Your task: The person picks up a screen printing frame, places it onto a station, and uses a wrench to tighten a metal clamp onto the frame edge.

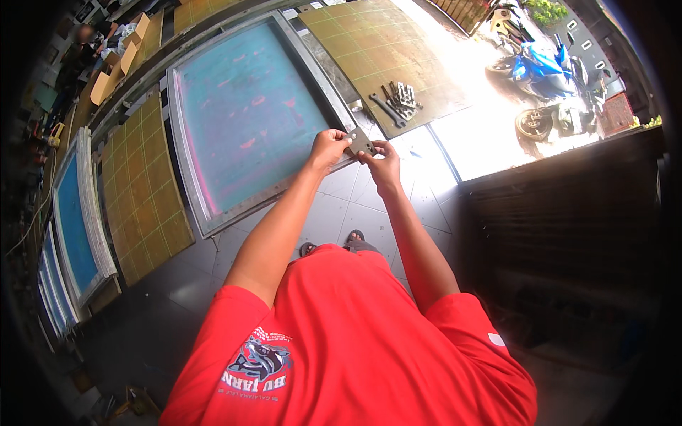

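Observation:
Between my two hands is a small flat grey metal bracket (360, 140) with holes in it, over the near right corner of a large screen-printing frame (186, 165). My left hand (329, 150) is closed, pinching the bracket's left side between thumb and fingers. At its right edge my right hand (383, 165) is closed on it too, thumb and fingertips together. Whether the bracket touches the frame I cannot tell. The frame has a metal rim and a translucent blue-green mesh (249, 106) with pink stains.
On a brown board (369, 42) with yellow-green grid lines lie an open-end wrench (388, 111) and several metal clamp parts (403, 98). Another gridded board (145, 188) and blue-meshed frames (76, 220) stand left. A person (84, 46) is far left. Motorbikes (543, 71) are outside, right.

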